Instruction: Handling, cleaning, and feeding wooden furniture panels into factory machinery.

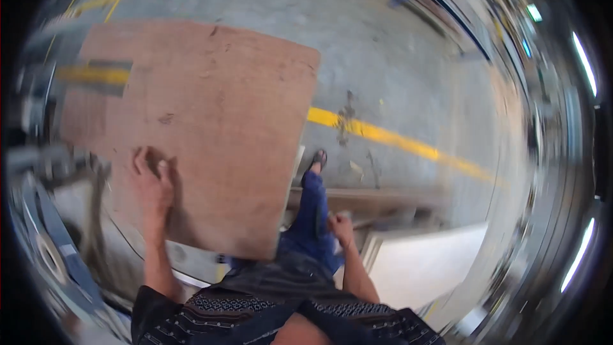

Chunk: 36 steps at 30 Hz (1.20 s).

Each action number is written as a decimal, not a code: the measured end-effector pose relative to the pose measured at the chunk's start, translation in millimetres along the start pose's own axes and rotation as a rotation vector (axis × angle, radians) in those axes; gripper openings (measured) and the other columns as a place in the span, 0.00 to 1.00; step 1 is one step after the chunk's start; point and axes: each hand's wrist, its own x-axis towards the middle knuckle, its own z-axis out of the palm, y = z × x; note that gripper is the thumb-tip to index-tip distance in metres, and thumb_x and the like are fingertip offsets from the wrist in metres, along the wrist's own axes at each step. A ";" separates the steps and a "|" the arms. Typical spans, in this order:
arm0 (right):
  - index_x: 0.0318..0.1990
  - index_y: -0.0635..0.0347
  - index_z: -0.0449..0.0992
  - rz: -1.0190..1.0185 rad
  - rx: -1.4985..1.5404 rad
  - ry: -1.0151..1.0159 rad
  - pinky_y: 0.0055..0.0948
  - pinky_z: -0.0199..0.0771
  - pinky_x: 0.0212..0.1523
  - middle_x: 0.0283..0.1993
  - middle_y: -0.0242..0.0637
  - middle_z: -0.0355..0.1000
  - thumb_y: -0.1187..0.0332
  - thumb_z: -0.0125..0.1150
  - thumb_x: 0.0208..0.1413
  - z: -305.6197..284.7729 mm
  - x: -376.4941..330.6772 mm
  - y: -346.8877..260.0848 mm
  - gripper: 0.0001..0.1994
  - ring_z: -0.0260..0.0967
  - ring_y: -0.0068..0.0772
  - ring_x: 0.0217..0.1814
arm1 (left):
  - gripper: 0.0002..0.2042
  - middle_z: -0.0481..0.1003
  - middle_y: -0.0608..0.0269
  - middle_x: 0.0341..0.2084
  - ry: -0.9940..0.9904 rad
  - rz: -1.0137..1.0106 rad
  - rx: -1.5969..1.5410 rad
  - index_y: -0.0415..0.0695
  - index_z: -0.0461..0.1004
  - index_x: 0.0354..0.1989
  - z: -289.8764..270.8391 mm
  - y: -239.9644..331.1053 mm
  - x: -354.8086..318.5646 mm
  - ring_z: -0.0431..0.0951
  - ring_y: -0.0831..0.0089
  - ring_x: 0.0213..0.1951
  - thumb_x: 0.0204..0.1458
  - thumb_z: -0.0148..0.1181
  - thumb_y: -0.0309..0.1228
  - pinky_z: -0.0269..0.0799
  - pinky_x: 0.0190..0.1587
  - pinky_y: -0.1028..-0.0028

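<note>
A large reddish-brown plywood board (pixel 223 115) spreads across the left and middle of the view, its near edge close to my waist. A rectangular cutout breaks its far left part, and the floor shows through it. My left hand (pixel 153 182) is over the board's near left area, fingers bent and apart, seeming to rest on its face; motion blurs it slightly. My right hand (pixel 341 225) hangs beside my right thigh, loosely curled, with nothing visible in it.
My right foot (pixel 320 158) is on the grey floor (pixel 383 64), short of a yellow line (pixel 383 137). A white panel (pixel 424 259) lies at my right, near a blurred brown beam (pixel 383 199). Blue-grey equipment (pixel 54 243) stands at the left.
</note>
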 end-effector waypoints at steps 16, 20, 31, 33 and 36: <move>0.44 0.60 0.74 -0.092 0.596 -0.637 0.34 0.75 0.31 0.30 0.39 0.74 0.62 0.55 0.61 -338.3 401.4 -15.8 0.12 0.73 0.35 0.33 | 0.22 0.64 0.41 0.59 0.186 -0.582 0.162 0.36 0.64 0.57 46.0 101.1 5.0 0.66 0.43 0.58 0.56 0.53 0.34 0.63 0.60 0.53; 0.49 0.63 0.75 -0.191 0.147 -0.479 0.35 0.75 0.32 0.34 0.40 0.76 0.59 0.56 0.60 -314.6 414.7 -70.6 0.17 0.73 0.36 0.31 | 0.22 0.66 0.39 0.58 0.191 -0.782 0.072 0.34 0.67 0.54 38.4 124.7 15.8 0.67 0.43 0.58 0.56 0.55 0.37 0.64 0.59 0.54; 0.36 0.64 0.77 -0.522 -0.367 -0.254 0.45 0.76 0.39 0.34 0.48 0.77 0.57 0.57 0.57 -273.0 526.8 -352.4 0.16 0.74 0.55 0.36 | 0.24 0.74 0.36 0.48 0.256 -1.345 0.043 0.33 0.72 0.49 19.7 179.3 106.4 0.74 0.42 0.50 0.59 0.53 0.45 0.69 0.55 0.55; 0.35 0.64 0.77 -0.372 -0.236 -0.347 0.46 0.76 0.39 0.33 0.49 0.77 0.58 0.57 0.55 -298.2 560.3 -394.4 0.15 0.74 0.56 0.37 | 0.24 0.74 0.37 0.48 0.314 -1.434 0.063 0.33 0.72 0.50 36.0 184.1 136.5 0.74 0.43 0.50 0.59 0.53 0.45 0.69 0.56 0.56; 0.32 0.64 0.75 -0.084 0.041 -0.599 0.48 0.74 0.38 0.32 0.51 0.75 0.61 0.58 0.53 -297.3 584.2 -492.6 0.13 0.72 0.57 0.38 | 0.18 0.76 0.43 0.46 0.447 -1.100 0.161 0.34 0.75 0.46 62.9 173.5 174.6 0.76 0.49 0.49 0.57 0.56 0.38 0.70 0.55 0.61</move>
